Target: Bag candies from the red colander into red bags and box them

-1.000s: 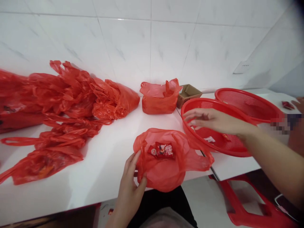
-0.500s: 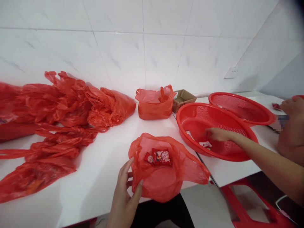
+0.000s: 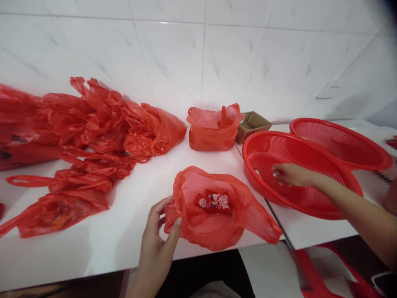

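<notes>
My left hand (image 3: 159,240) pinches the left rim of an opened red plastic bag (image 3: 214,236) lying at the table's front edge. Inside the bag are a small red packet (image 3: 218,201) and a smaller round-marked one (image 3: 202,202). Over the near red basket (image 3: 335,203), my right hand (image 3: 290,174) has its fingers closed round a small whitish item, too small to name. A white-and-dark packet (image 3: 257,173) lies at the left inside of that basket.
Filled red bags (image 3: 93,124) are heaped at the left. Near the wall stand another red bag (image 3: 212,138) and a cardboard box (image 3: 252,124). A second red basket (image 3: 344,142) is behind the near one. A red stool (image 3: 313,269) stands below.
My right hand has lifted a little from the basket bottom with a small item in its fingers. My left hand still holds the bag rim. The camera view has shifted.
</notes>
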Motion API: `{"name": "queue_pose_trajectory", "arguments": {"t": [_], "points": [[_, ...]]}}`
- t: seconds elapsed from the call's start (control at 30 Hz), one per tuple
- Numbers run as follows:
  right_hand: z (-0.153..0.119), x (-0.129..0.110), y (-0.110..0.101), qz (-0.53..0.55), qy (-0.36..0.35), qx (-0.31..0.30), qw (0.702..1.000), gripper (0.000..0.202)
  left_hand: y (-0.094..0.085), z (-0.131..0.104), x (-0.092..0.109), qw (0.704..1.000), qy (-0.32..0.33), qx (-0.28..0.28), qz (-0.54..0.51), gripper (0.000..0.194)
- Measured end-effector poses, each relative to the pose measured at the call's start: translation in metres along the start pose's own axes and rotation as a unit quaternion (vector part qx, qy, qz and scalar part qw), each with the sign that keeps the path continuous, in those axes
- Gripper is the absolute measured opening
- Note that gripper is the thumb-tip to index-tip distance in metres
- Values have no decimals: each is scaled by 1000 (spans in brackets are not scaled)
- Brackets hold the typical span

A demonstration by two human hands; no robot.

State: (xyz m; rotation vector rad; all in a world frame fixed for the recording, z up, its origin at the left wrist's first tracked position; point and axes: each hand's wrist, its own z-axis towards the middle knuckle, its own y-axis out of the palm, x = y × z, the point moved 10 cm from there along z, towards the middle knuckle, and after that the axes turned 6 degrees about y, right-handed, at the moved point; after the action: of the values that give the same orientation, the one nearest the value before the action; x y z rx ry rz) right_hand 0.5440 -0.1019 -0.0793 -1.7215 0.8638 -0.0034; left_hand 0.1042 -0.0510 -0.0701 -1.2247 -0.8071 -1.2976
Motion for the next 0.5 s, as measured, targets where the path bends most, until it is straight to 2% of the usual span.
{"name": "queue_pose_trajectory", "arguments": {"t": [0.07, 0.13, 0.17, 0.23, 0.27, 0.3, 0.37, 0.4, 0.43, 0.5], "points": [[-15, -30, -14, 74, -19, -4, 997, 10, -2, 1, -3, 1000, -11, 9, 1, 37], [-34, -78, -10, 174, -69, -32, 982, 19, -3, 1, -9, 999, -29, 14, -2, 37], [-45, -107, 5, 206, -106, -75, 970, 23, -2, 1, -12, 999, -36, 15, -8, 37], [-66, -162, 49, 240, -162, -189, 938, 26, -1, 0, -15, 998, -47, 15, -30, 38], [-75, -184, 74, 234, -182, -237, 925, 25, 0, 0, -15, 998, -50, 14, -44, 39], [-81, -202, 94, 213, -203, -261, 919, 24, 1, 0, -14, 997, -52, 13, -57, 40], [-84, -226, 113, 144, -244, -232, 930, 25, 1, -1, -11, 996, -52, 13, -70, 40], [-83, -231, 112, 113, -256, -202, 939, 29, 0, -2, -9, 996, -54, 16, -71, 40], [-82, -232, 106, 94, -257, -175, 946, 33, -1, -3, -8, 996, -58, 19, -68, 40], [-76, -220, 82, 104, -233, -142, 957, 40, -3, -4, -7, 995, -69, 25, -65, 40]]}}
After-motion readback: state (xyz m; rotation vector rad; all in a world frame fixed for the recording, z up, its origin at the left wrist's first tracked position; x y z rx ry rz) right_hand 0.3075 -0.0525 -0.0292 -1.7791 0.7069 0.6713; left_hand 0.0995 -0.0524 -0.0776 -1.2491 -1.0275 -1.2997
